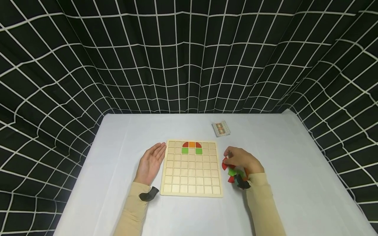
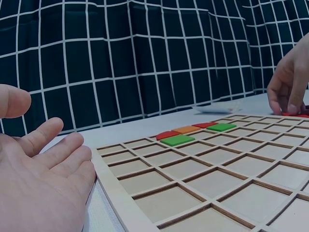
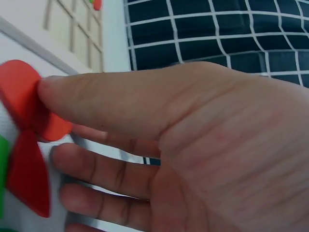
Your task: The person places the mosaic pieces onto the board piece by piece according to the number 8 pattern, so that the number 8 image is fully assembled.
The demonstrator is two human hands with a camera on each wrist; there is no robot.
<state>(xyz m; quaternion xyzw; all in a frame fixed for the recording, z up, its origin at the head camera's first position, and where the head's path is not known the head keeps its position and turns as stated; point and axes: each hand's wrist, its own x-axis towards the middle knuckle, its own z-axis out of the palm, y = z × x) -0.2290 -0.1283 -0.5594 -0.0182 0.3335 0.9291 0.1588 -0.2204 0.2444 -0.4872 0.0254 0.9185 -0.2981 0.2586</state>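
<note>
A wooden grid board point(image 1: 192, 173) lies in the middle of the white table. Its far rows hold two red quarter-rounds and an orange square point(image 1: 192, 144), with two green squares point(image 1: 185, 150) just below them; the same pieces point(image 2: 186, 135) show in the left wrist view. My left hand point(image 1: 153, 160) lies open with straight fingers against the board's left edge point(image 2: 111, 188) and holds nothing. My right hand point(image 1: 241, 159) is at the right of the board over a small pile of red and green pieces point(image 1: 234, 173). Its thumb point(image 3: 96, 101) and fingers pinch a red piece point(image 3: 21, 94).
A small patterned card point(image 1: 220, 128) lies beyond the board at the back right. More red point(image 3: 26, 176) and green pieces lie under my right hand. A black curtain with a white grid closes in the table on three sides.
</note>
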